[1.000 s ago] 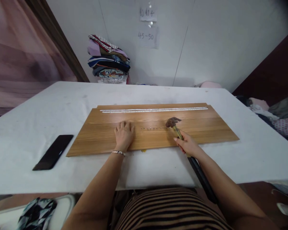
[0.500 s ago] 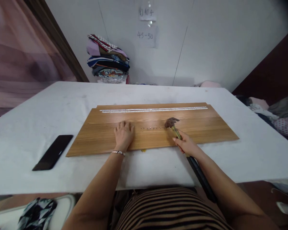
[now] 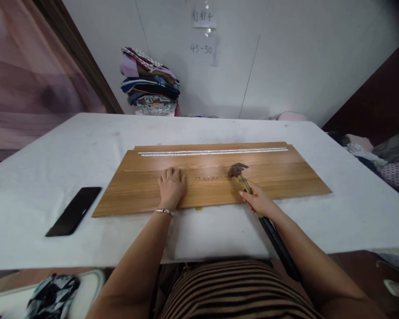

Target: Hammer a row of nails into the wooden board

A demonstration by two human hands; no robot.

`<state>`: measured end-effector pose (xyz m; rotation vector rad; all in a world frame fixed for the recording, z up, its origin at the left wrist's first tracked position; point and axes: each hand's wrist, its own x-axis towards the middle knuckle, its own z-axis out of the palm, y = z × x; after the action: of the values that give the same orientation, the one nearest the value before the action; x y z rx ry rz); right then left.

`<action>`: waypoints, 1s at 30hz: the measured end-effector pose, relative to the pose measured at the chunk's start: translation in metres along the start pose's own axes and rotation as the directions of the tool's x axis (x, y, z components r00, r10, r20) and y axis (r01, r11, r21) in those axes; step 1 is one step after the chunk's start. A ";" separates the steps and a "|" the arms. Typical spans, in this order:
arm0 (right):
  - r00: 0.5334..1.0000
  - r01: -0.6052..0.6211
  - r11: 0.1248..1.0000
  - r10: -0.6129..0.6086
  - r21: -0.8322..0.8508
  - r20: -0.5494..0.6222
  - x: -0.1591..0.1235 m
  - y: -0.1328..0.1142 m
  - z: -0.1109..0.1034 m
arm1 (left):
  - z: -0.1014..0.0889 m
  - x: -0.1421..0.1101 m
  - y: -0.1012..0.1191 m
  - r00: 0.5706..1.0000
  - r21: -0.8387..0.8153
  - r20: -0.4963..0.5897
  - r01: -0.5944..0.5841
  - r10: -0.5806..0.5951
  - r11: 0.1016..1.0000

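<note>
A long wood-grain board [image 3: 139, 195] lies across the white table. My left hand [image 3: 172, 187] rests flat on it, left of the middle, with the fingers stretched out. In my right hand [image 3: 256, 198] is a claw hammer [image 3: 238, 170], gripped partway along the handle, its black end pointing back toward my body. The rusty head is over the board, at the right end of a short row of small nails [image 3: 208, 177]. Whether the head touches the board or a nail, I cannot tell. Two white measuring strips [image 3: 213, 152] run along the board's far side.
A black phone [image 3: 75, 211] lies on the white table [image 3: 116, 248], left of the board. Folded clothes [image 3: 149, 84] are stacked against the wall behind the table. Papers with handwriting [image 3: 202, 48] hang on the wall. A patterned cloth [image 3: 53, 296] is at lower left.
</note>
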<state>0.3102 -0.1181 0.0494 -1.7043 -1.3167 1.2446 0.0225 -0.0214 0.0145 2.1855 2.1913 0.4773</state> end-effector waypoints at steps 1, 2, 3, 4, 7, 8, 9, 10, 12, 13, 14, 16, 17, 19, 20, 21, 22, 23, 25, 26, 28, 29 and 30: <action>1.000 0.002 1.000 -0.002 0.001 -0.002 0.000 -0.001 0.000 | 0.000 0.000 0.000 1.000 -0.001 0.002 0.001 -0.001 1.000; 1.000 0.004 1.000 -0.004 0.003 -0.003 -0.001 -0.001 0.000 | -0.001 0.000 0.000 1.000 -0.001 0.005 0.002 -0.002 1.000; 1.000 0.004 1.000 -0.004 0.004 -0.004 -0.001 -0.001 0.000 | -0.001 0.000 0.000 1.000 -0.001 0.006 0.001 -0.001 1.000; 1.000 0.003 1.000 -0.003 0.006 -0.003 -0.001 -0.002 0.000 | -0.001 0.000 0.001 1.000 -0.002 0.006 0.000 0.000 1.000; 1.000 -0.010 1.000 0.010 0.013 0.004 0.000 -0.001 0.001 | -0.001 0.000 0.000 1.000 -0.001 0.000 -0.007 0.007 1.000; 1.000 -0.014 1.000 0.014 0.017 0.004 0.000 0.000 0.000 | 0.000 0.000 0.000 1.000 -0.002 0.000 -0.007 0.007 1.000; 1.000 -0.013 1.000 0.013 0.020 0.004 0.000 0.000 0.000 | 0.000 0.000 0.000 1.000 -0.003 0.002 -0.005 0.005 1.000; 1.000 -0.008 1.000 0.008 0.023 0.005 0.001 0.000 0.000 | 0.000 0.000 0.000 1.000 -0.005 0.005 -0.002 0.002 1.000; 1.000 0.007 1.000 -0.007 0.022 0.005 0.001 0.000 -0.001 | -0.001 0.000 0.000 1.000 -0.012 0.010 0.003 -0.003 1.000; 1.000 0.014 1.000 -0.014 0.020 0.005 0.001 0.000 -0.001 | -0.001 0.000 0.000 1.000 -0.015 0.010 0.004 -0.004 1.000; 1.000 0.018 1.000 -0.018 0.018 0.005 0.001 0.000 -0.001 | -0.001 0.000 0.000 1.000 -0.017 0.010 0.005 -0.005 1.000; 1.000 0.011 1.000 -0.011 0.018 0.000 0.001 0.000 -0.001 | -0.002 0.000 0.001 1.000 -0.015 0.014 0.005 -0.005 1.000; 1.000 0.004 1.000 -0.004 0.019 0.000 0.001 0.000 0.000 | -0.003 -0.001 0.001 1.000 -0.013 0.016 0.005 -0.005 1.000; 1.000 -0.010 1.000 0.010 0.019 -0.002 0.001 0.000 0.000 | -0.003 -0.001 0.001 1.000 -0.010 0.018 0.003 -0.003 1.000; 1.000 -0.013 1.000 0.013 0.015 -0.005 0.001 0.000 0.000 | -0.003 -0.001 0.001 1.000 -0.009 0.016 0.001 -0.001 1.000; 1.000 -0.012 1.000 0.012 0.012 -0.007 0.001 -0.001 0.000 | -0.002 -0.001 0.001 1.000 -0.008 0.013 0.000 0.000 1.000; 1.000 -0.008 1.000 0.008 0.009 -0.008 0.001 -0.001 0.000 | -0.002 -0.001 0.001 1.000 -0.008 0.009 0.000 0.000 1.000; 1.000 -0.001 1.000 0.001 0.008 -0.008 0.001 -0.001 0.000 | -0.002 -0.001 0.001 1.000 -0.008 0.006 0.001 -0.001 1.000; 1.000 0.010 1.000 -0.010 0.010 0.001 0.001 -0.002 0.000 | -0.001 -0.001 0.001 1.000 -0.011 0.003 0.003 -0.003 1.000; 1.000 0.011 1.000 -0.011 0.014 0.004 0.001 -0.001 0.000 | -0.001 -0.001 0.001 1.000 -0.014 0.004 0.003 -0.003 1.000; 1.000 0.006 1.000 -0.006 0.021 0.008 0.002 0.000 0.000 | -0.001 -0.001 0.001 1.000 -0.019 0.008 0.001 -0.001 1.000; 1.000 0.002 1.000 -0.002 0.023 0.008 0.002 0.000 0.000 | -0.002 -0.001 0.001 1.000 -0.019 0.011 0.001 -0.001 1.000; 1.000 0.000 1.000 0.000 0.025 0.007 0.003 0.001 0.000 | -0.002 -0.001 0.001 1.000 -0.018 0.013 0.001 -0.001 1.000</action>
<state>0.3106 -0.1160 0.0476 -1.6840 -1.2999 1.2631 0.0228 -0.0225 0.0163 2.1723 2.1728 0.4792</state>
